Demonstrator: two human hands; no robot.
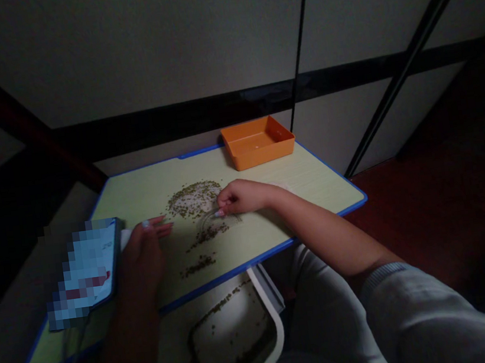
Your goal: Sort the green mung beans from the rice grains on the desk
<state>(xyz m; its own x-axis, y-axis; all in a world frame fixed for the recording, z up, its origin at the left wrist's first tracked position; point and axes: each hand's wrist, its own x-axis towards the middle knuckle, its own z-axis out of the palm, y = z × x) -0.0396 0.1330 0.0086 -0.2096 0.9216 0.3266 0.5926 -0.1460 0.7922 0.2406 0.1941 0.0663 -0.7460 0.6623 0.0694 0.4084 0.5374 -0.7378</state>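
Observation:
Small green beans (194, 200) lie scattered in a ring and in smaller heaps (197, 265) on a pale table (315, 187) with a blue edge. My right hand (240, 197) rests on the table by the beans, its fingers curled together in a pinch at the ring's lower right; what is in them is too small to see. My left hand (146, 247) lies on the table left of the beans with fingers stretched out, next to a lit phone (87, 270).
An orange tray (258, 141) stands at the table's far edge. Below the near edge a white tray (232, 340) holds more beans. A pale wall with dark bars rises behind; dark floor lies to the right.

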